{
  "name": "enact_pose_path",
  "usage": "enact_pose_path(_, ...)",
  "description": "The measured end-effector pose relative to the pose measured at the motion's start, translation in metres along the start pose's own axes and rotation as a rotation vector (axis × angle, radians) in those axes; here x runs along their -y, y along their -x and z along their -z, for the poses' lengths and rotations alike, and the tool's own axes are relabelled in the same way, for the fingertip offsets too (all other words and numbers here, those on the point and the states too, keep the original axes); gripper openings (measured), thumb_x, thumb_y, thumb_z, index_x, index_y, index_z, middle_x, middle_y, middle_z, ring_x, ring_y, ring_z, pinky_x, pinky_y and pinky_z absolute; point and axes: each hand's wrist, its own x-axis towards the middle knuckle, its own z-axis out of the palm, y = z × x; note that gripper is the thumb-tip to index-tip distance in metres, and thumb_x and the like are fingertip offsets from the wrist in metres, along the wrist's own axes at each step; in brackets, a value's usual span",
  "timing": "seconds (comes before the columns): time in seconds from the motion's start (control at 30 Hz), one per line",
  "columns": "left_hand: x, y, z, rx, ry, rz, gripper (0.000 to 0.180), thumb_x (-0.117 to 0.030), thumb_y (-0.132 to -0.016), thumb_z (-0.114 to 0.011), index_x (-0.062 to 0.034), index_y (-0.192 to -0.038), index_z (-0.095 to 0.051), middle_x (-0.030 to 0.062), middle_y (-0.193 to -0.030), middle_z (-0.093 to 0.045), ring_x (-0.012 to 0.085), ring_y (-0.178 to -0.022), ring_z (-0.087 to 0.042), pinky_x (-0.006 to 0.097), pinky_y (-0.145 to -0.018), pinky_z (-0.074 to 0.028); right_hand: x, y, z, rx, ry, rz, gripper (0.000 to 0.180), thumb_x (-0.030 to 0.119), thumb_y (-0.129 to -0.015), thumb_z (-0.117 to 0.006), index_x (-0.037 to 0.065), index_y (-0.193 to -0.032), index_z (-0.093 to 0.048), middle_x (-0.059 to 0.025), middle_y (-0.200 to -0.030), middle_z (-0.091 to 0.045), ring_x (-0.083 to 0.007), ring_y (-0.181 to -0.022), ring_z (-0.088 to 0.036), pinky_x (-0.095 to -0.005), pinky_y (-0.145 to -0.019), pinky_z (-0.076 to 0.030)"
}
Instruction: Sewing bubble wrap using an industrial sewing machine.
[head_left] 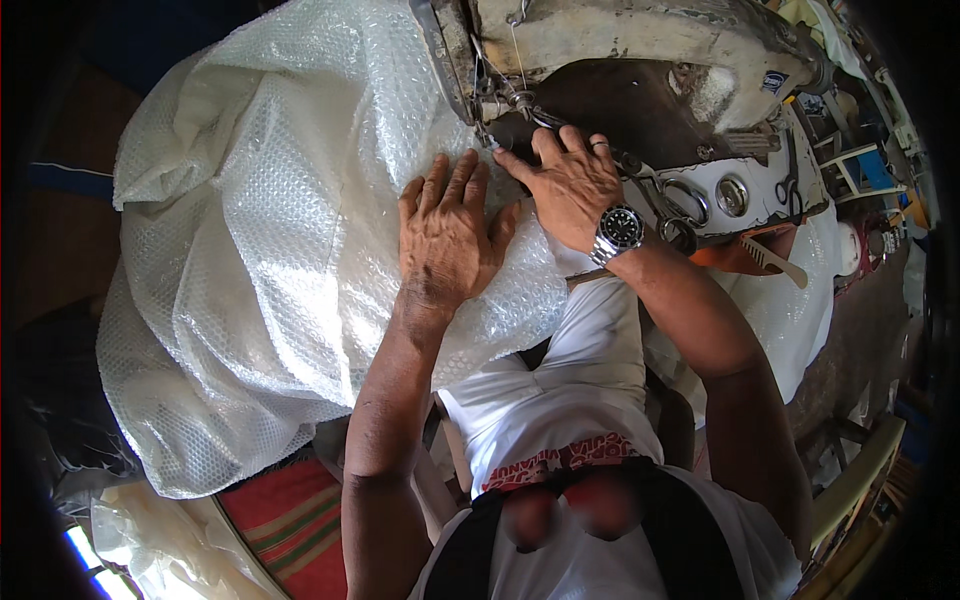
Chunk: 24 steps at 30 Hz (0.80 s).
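A large sheet of clear bubble wrap (pixel 290 210) spreads in folds over the left side and under the sewing machine's needle area. On its edge, my left hand (pixel 447 230) lies flat with fingers stretched toward the presser foot (pixel 487 138). My right hand (pixel 568 195), wearing a ring and a metal wristwatch (pixel 620 228), rests palm down just right of the foot, its fingers spread. One digit of it points to the needle area and touches the wrap's edge. The old, worn sewing machine (pixel 620 30) arches above both hands. A thread runs down toward its needle.
Right of my right hand lie metal-handled scissors (pixel 685 203), a round metal ring (pixel 732 195) and dark-handled scissors (pixel 788 190). A pale comb (pixel 775 262) sticks out below the table's edge. A red striped cloth (pixel 290 525) is at lower left.
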Motion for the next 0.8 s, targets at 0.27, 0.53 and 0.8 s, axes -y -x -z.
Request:
enact_pose_path(0.27,0.000,-0.001,0.002,0.007,0.001,-0.016,0.059,-0.044,-0.100,-0.060,-0.0014,-0.141,-0.059,0.0162,-0.152,-0.055,0.0367,-0.147,-0.044,0.053,-0.121,-0.027,0.002,0.001,-0.003,-0.003,-0.003,-0.041,0.051,0.024,-0.097,-0.058,0.030,-0.147,-0.059,-0.0079,-0.127,-0.055,-0.0284,-0.125,-0.049,-0.0514,-0.103,-0.033)
enact_pose_path(0.53,0.001,-0.002,0.003,0.026,-0.026,-0.009,0.058,-0.043,-0.101,-0.060,-0.0053,-0.146,-0.057,0.0137,-0.156,-0.052,0.0340,-0.149,-0.042,0.051,-0.122,-0.027,0.001,-0.001,-0.006,-0.016,-0.013,-0.045,0.051,0.024,-0.097,-0.057,0.031,-0.148,-0.059,-0.0072,-0.124,-0.056,-0.0276,-0.124,-0.048,-0.0503,-0.102,-0.032)
enact_pose_path(0.8,0.004,-0.005,0.003,0.042,-0.034,-0.008,0.059,-0.043,-0.101,-0.059,-0.0046,-0.146,-0.056,0.0151,-0.156,-0.052,0.0349,-0.148,-0.043,0.051,-0.122,-0.028,0.001,-0.005,-0.010,-0.068,-0.017,-0.052,0.055,0.019,-0.094,-0.058,0.031,-0.147,-0.059,-0.0079,-0.123,-0.056,-0.0291,-0.120,-0.050,-0.0554,-0.103,-0.039)
